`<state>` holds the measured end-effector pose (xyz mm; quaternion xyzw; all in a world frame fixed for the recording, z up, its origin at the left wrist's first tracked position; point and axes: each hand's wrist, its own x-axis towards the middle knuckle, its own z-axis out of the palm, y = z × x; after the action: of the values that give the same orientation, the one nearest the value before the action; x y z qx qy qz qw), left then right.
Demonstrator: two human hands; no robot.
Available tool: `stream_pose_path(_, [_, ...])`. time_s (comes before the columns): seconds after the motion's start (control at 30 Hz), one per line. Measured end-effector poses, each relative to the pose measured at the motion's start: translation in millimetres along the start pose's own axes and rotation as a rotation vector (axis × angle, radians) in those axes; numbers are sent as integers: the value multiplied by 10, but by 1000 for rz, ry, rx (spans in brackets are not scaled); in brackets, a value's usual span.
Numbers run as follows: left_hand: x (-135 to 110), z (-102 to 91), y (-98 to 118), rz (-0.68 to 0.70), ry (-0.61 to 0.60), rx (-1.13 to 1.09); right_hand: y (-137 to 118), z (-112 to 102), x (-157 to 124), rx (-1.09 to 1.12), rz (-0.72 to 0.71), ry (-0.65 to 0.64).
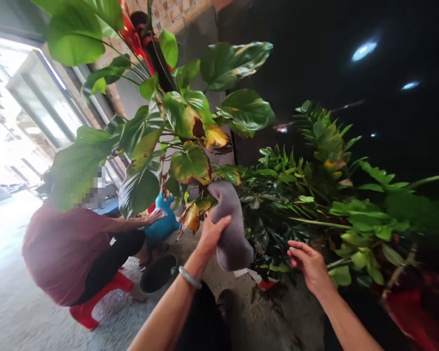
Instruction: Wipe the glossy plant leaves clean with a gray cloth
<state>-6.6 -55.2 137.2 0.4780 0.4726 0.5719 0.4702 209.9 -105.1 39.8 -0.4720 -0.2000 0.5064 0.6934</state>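
Holds a grey cloth (pixel 231 236) in the left hand (pixel 209 237), just below mid-view toward half past five. Pinches it near the middle, with the thumb laid over the near face toward two o'clock and the other fingers mostly hidden behind, so cannot tell their exact bend. Hinges, as a judgement, on cloth against leaf: draped with its long axis from eleven to five o'clock, upper end just beneath the yellowed leaf (pixel 190 165) of a broad-leaved plant (pixel 247 109). Has a withered leaf (pixel 191 218) near too, between nine and ten o'clock from the cloth. Cannot tell of any contact with either leaf.

Brings in the left forearm, nearer to both leaves, from seven o'clock, aimed at one, with a pale bracelet (pixel 189 278) at the wrist. Holds the right hand (pixel 309 267) apart from the cloth, at about four o'clock from it, before dark foliage (pixel 269 229). Points those fingers toward ten o'clock, half-curled, loosely side by side, with nothing visible in them; enters with that forearm from five o'clock.
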Motion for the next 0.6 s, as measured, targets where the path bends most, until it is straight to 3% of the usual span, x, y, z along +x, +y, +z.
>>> stream_pose_path(0.1, [-216,-53,-347,-318,-249,135,-5,-20,-1,-4,-7,0])
stream_pose_path(0.17, [-316,-160,-403,-440,-366,155,-16,-41,-2,-2,-6,-1])
stream_pose_path(0.23, [-307,-249,-266,-389,-346,113,-23,-57,-2,3,-3,-1])
stream_pose_path(0.4, [40,-161,264,30,-7,-75,-11,-39,-1,16,-6,2])
stream_pose_path(0.5, [107,-16,166,59,40,-102,-11,-14,-9,12,-6,3])
stream_pose_path(0.6, [-112,17,-203,-173,-115,27,-28,-11,-19,7,-3,10])
